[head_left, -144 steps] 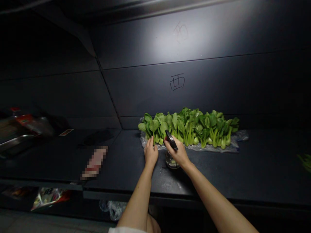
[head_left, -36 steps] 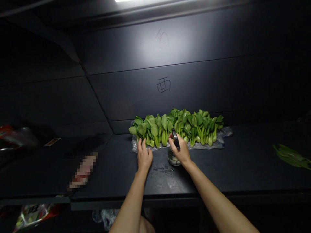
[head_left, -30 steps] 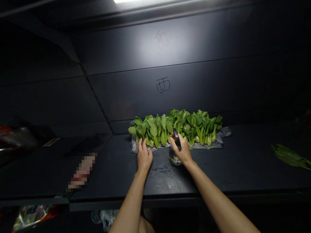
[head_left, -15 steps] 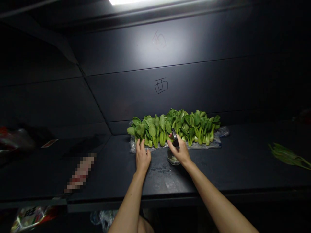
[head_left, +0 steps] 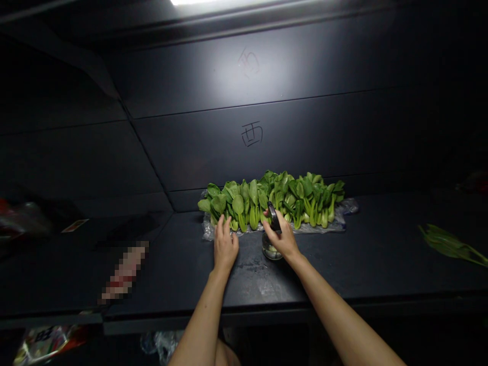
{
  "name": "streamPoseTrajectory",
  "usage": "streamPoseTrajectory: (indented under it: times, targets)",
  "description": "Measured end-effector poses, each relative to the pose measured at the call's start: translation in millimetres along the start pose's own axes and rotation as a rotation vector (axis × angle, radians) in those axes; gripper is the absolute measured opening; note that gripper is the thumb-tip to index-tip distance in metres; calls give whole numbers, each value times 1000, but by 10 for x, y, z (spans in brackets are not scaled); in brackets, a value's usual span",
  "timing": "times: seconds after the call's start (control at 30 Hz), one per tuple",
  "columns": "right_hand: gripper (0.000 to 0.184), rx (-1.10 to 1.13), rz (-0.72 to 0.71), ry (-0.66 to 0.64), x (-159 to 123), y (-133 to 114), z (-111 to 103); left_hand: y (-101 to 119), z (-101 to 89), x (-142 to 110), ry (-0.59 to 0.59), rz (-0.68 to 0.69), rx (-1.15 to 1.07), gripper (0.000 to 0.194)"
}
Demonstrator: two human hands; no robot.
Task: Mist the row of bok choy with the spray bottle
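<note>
The right hand [head_left: 284, 238] grips a spray bottle [head_left: 270, 251], the left hand [head_left: 225, 248] loosely spread beside leafy greens [head_left: 253, 203].

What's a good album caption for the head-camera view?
Right hand around a spray bottle, left hand before leafy greens lined up on clear plastic, atop a dark shelf.

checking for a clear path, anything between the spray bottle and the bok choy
Nothing visible stands between the spray bottle in the right hand and the bok choy; the plastic film lies low under the row. The left hand is off to the side, near the row's left end.
</note>
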State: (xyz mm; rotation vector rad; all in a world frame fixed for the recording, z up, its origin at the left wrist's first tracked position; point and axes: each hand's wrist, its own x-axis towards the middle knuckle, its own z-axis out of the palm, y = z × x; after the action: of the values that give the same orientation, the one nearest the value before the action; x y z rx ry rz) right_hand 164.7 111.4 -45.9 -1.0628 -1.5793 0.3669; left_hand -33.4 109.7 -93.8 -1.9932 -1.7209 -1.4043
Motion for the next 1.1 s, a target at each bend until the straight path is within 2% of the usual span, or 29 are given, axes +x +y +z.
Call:
streamPoseTrajectory:
  times: [0.2,0.37,0.5,0.63,1.1]
  targets:
    - [27,-21,22,33,5,29,-51,113,70,35,-113,101,76,41]
    - [32,-25,4,17,9,65,-107,254,181,70,-161,138,115,44]
    - [26,-34,7,21,1,74,-122,361,274,84,-222,166,137,46]
    - [22,-78,43,28,16,84,-144,379,329,75,-271,161,148,46]
    - [24,-95,76,-3,83,61,-199,327,340,20,-245,166,105,51]
